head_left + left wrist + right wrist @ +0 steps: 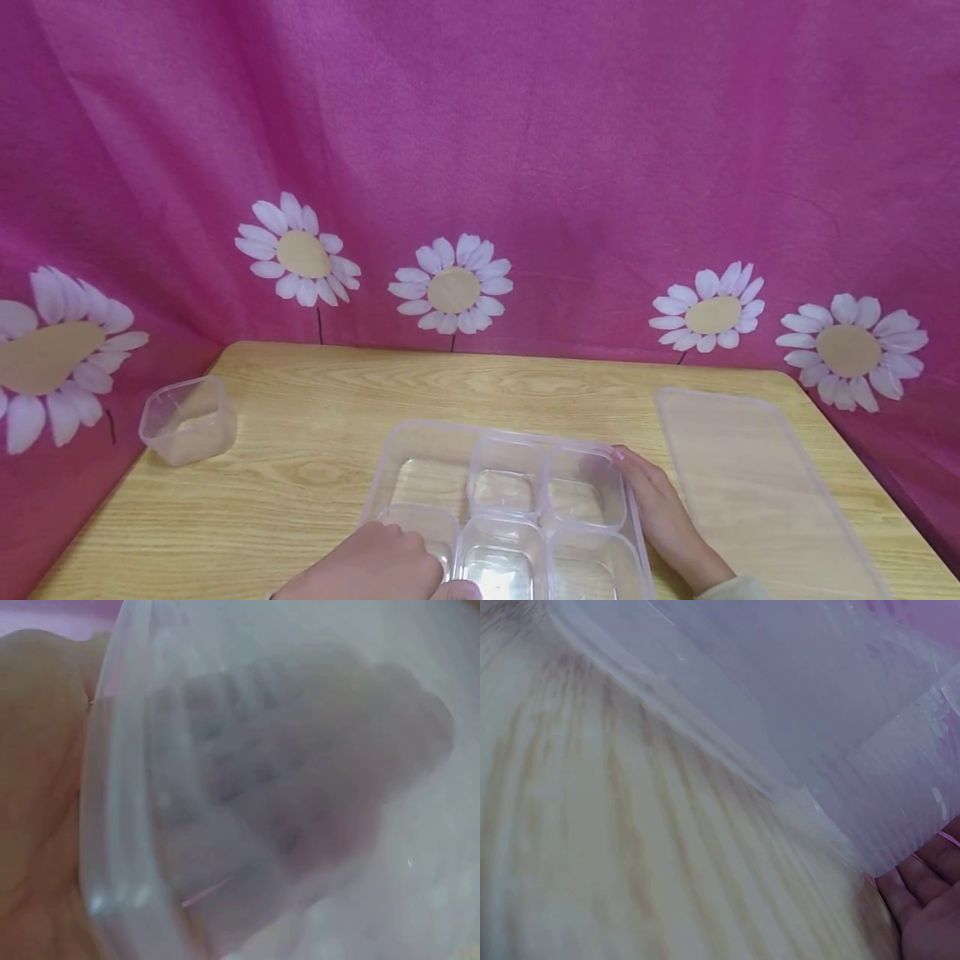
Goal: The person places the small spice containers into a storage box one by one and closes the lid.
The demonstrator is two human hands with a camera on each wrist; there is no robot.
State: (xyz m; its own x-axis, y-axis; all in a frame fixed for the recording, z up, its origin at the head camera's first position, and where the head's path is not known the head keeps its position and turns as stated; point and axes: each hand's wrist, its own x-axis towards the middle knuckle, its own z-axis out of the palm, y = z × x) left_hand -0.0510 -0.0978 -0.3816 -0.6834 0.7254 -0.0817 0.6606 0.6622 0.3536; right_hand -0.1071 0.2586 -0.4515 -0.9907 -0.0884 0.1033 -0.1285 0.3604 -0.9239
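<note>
A large clear plastic box (408,427) stands at the near middle of the table, with several small clear containers (504,487) fitted inside. My left hand (367,562) reaches over its near left part, knuckles up, and grips the small container (420,518) there. In the left wrist view, the fingers (300,757) show blurred through the clear wall. At the box's right side, my right hand (667,517) holds the wall, fingertips at the far right corner of the rim. The right wrist view has that hand (934,907) low at the right, against the box's wall (885,802).
Another small clear container (191,425) stands alone by the table's left edge. A flat translucent lid (757,475) lies to the right of the box. Behind the wooden table (322,392) hangs a magenta cloth (570,150) with white flowers.
</note>
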